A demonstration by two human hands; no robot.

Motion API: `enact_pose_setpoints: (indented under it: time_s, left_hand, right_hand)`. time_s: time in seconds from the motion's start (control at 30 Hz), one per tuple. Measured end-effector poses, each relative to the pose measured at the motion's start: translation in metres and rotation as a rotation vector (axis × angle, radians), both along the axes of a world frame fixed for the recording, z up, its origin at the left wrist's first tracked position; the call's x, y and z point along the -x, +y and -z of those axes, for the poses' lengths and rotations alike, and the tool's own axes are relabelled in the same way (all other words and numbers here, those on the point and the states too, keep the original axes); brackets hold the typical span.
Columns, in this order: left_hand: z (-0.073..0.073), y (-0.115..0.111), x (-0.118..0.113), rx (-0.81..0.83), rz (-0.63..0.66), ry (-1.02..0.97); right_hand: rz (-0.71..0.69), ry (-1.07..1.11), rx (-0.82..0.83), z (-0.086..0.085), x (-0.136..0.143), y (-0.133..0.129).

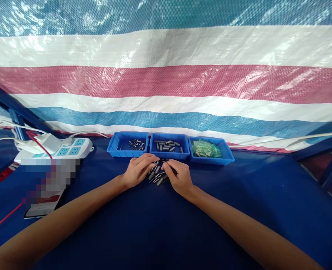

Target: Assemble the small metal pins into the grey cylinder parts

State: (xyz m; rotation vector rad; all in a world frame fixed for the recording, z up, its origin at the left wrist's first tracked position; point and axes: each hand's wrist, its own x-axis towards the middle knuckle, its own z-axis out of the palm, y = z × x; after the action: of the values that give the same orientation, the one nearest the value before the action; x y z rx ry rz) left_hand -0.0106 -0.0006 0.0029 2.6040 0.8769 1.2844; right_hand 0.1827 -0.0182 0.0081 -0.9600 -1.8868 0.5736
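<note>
Between the thumb and fingers of my left hand (136, 170) is a small grey metal cylinder (156, 162), its round, hollow-looking end turned toward me. My right hand (180, 178) is closed in a pinch just to the right of it; whatever its fingertips hold is too small to make out. On the blue tabletop between the hands lies a pile of grey cylinders and thin metal pins (158, 177), partly covered by my fingers. Just beyond stands the middle blue bin (169, 154), with several similar grey cylinders in it.
The left blue bin (126, 153) contains thin dark metal pins, and the right blue bin (211, 161) holds small pieces in green plastic. A white power strip (83, 148) with plugs, a red cable (7, 216) and a phone-like object (44, 210) lie left. Striped sheeting hangs behind.
</note>
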Motion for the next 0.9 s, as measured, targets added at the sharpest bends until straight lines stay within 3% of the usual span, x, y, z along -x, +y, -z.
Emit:
enact_pose_setpoints:
  time_s: [0.23,0.47,0.9]
  left_hand:
    - [-0.001,-0.001,-0.001,0.037,-0.070,0.031]
    - [0.008,0.002,0.000,0.002,-0.052,-0.019]
    - [0.007,0.002,0.000,-0.020,-0.051,-0.045]
  right_hand:
    - [0.001,0.038,0.010,0.001,0.000,0.000]
    - [-0.033,0.071,0.020,0.004,0.000,0.000]
    - [-0.055,0.072,0.025,0.005,0.000,0.002]
